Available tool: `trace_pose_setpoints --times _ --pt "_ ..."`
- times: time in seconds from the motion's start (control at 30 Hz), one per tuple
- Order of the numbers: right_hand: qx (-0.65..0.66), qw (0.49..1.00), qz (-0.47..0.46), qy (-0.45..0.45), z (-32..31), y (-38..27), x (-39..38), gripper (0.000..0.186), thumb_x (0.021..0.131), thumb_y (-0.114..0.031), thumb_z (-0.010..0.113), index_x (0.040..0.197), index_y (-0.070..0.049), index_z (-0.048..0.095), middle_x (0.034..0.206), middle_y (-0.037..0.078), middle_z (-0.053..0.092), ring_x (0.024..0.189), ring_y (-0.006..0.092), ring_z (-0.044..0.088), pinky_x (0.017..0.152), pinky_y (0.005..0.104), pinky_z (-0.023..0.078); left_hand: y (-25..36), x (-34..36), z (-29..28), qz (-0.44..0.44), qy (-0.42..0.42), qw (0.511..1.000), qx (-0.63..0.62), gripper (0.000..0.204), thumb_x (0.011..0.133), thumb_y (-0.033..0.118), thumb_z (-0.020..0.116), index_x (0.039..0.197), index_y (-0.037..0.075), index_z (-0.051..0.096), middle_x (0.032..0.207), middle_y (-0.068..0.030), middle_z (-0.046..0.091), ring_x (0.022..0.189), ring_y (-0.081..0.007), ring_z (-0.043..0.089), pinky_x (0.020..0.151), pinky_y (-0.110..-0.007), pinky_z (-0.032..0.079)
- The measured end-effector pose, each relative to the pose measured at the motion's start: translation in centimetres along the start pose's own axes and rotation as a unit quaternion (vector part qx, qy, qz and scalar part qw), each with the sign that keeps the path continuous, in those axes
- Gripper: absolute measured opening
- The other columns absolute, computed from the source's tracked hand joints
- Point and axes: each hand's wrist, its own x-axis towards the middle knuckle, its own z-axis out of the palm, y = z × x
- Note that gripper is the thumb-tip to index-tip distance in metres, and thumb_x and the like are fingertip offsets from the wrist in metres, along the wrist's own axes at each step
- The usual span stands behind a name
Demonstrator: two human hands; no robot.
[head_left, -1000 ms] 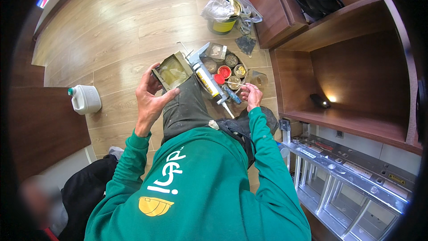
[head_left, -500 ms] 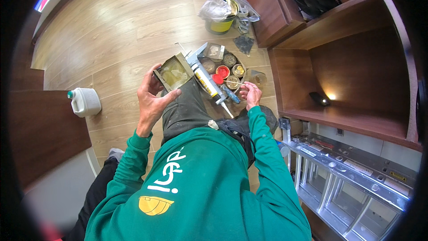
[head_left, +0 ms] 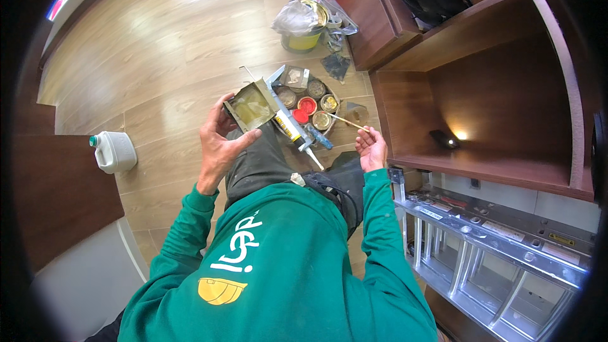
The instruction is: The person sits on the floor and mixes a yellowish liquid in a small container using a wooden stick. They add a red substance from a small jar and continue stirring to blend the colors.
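My left hand (head_left: 221, 142) grips a square, shallow olive-coloured box (head_left: 252, 107) by its side, thumb along the near edge. A pale, smeared film lines its inside. In my right hand (head_left: 372, 152) a thin wooden stick (head_left: 352, 123) is pinched, pointing left over the edge of a jar of yellowish-brown stuff (head_left: 322, 120); its tip is too small to make out. Several round open jars stand together, two of them red (head_left: 308, 106). Between the box and the jars, a caulking gun with a white sealant tube (head_left: 290, 128) lies with its nozzle toward me.
A yellow-and-black bucket (head_left: 303, 41) with a plastic bag stands farther off. At the left is a white jug (head_left: 115, 152) with a green cap. On the right are an open brown cabinet (head_left: 500, 101) with a small lit lamp (head_left: 444, 139) and a folded aluminium ladder (head_left: 494, 237).
My right hand has drawn back right and toward me, taking the stick from over the jar to its edge. The left hand still holds the box. The view has shifted slightly.
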Motion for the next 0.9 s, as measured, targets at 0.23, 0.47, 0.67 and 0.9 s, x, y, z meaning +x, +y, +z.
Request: trace_pose_setpoints --times 0.23,0.47,0.67,0.9 --pt "0.103 0.994 0.006 -0.026 0.1 -1.6 -2.4 0.019 0.097 -0.027 0.063 0.101 -0.01 0.07 0.084 0.006 0.076 0.07 0.0189 0.071 0.06 0.0313 0.056 1.2 -0.2 0.9 0.016 0.004 1.0 0.025 0.088 0.073 0.009 0.091 0.147 -0.001 0.045 0.111 -0.0129 0.071 0.103 -0.0198 0.07 0.093 -0.033 0.057" --pt "0.152 0.978 -0.039 -0.136 1.9 -3.6 -6.6 0.022 0.098 -0.026 0.061 0.103 -0.007 0.071 0.084 0.009 0.076 0.07 0.0214 0.07 0.063 0.0347 0.055 3.1 -0.9 1.0 0.03 0.003 0.999 0.043 0.09 0.072 0.011 0.093 0.148 -0.001 0.044 0.106 -0.0145 0.073 0.101 -0.0202 0.072 0.091 -0.033 0.057" --pt "0.115 0.966 -0.125 -0.197 3.8 -4.9 -10.0 0.027 0.1 -0.024 0.057 0.111 -0.002 0.069 0.088 0.011 0.076 0.073 0.0196 0.072 0.064 0.0317 0.057 4.7 -2.4 1.2 0.035 -0.004 0.999 0.026 0.092 0.072 0.008 0.091 0.149 -0.001 0.042 0.108 -0.0153 0.073 0.103 -0.0216 0.072 0.091 -0.034 0.058" --pt "0.02 0.984 -0.123 -0.125 3.9 -3.4 -9.0 0.028 0.099 -0.02 0.056 0.116 -0.003 0.069 0.093 0.01 0.076 0.071 0.0159 0.071 0.063 0.027 0.057 5.6 -4.4 -0.4 0.027 0.034 0.999 -0.033 0.091 0.072 -0.006 0.086 0.15 -0.002 0.039 0.126 -0.0166 0.063 0.106 -0.0257 0.071 0.093 -0.035 0.06"
